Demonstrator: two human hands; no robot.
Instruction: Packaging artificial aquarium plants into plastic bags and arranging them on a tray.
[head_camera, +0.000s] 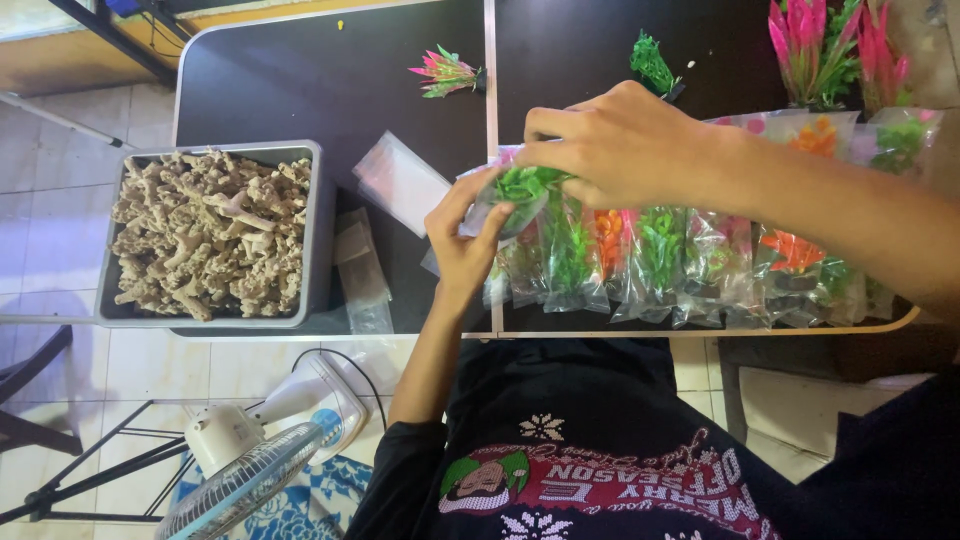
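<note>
My left hand (462, 237) holds a small clear plastic bag (488, 205) from below, above the dark table's near edge. My right hand (612, 142) reaches over from the right and pinches a green plastic plant (527, 184) whose leaves sit in the mouth of that bag. Just behind and to the right lies a row of several packed clear bags (690, 262) with green, orange and pink plastic plants inside.
A grey tub (316, 240) full of beige coral-like pieces stands at the table's left. Empty clear bags (400, 182) lie beside it. Loose plants: pink-green (445, 73), green (652, 62), tall pink (805, 40). A white fan (255, 455) stands on the floor.
</note>
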